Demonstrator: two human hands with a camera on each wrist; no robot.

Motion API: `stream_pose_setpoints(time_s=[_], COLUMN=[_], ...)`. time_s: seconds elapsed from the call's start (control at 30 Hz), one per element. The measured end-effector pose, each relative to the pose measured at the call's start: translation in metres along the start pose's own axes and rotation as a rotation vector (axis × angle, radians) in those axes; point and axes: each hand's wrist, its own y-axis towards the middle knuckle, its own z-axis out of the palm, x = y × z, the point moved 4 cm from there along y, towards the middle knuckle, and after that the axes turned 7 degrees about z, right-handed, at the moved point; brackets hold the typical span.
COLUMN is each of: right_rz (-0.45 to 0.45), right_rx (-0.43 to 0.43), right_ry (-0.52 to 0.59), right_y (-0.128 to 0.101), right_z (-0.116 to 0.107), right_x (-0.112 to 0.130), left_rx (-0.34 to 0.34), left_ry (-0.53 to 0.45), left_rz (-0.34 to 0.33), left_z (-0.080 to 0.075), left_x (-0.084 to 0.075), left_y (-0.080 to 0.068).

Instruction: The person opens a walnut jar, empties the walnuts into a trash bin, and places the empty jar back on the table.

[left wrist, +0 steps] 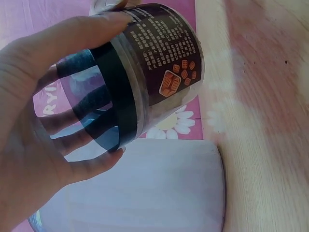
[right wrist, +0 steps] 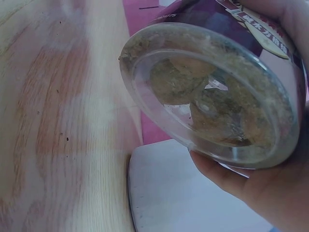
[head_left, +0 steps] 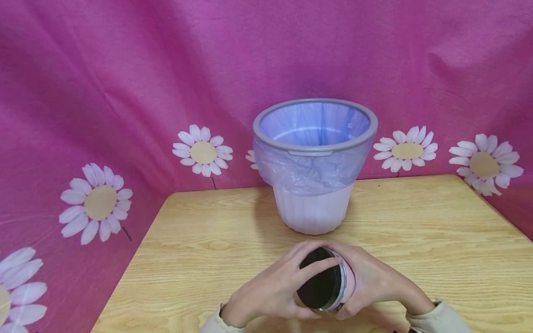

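A clear plastic jar with a black lid is held tilted above the near part of the table. My left hand grips it at the lid, fingers and thumb spread around the rim. My right hand holds the body near the base. In the left wrist view, a dark printed label with small pictures of waffle-like biscuits wraps the side. The right wrist view looks onto the clear base, through which brownish contents show. Whether the lid is loose cannot be told.
Behind the hands, a white waste bin with a grey rim stands on the wooden table. A translucent bluish bag lines it and hangs over its outside. Pink cloth with white daisies hangs around the back and sides.
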Motion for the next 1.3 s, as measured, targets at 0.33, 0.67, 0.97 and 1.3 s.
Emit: stream_pose_setpoints(time_s=[0.33,0.67,0.97,1.3], right_rz=[-0.013,0.031,0.015,0.015], right_rx=[-0.012,-0.015,-0.010,-0.013], right_ry=[-0.024,-0.010,-0.006,-0.014], right_y=[0.0000,-0.0017,-0.0009,-0.0011], right_z=[-0.0009,-0.0026,-0.0017,-0.0019], right_x=[0.0001,0.0006,0.0007,-0.0003], left_rx=[-0.018,0.008,0.018,0.027], left_ry=[-0.001,-0.012,-0.014,-0.023], left_rz=[-0.032,0.008,-0.052,-0.035], left_z=[-0.0012,-0.0008,0.0008,-0.0007], left_x=[0.0006,-0.0010,0.0006,-0.0010], left_y=[-0.0010,0.0004,-0.0014,-0.0012])
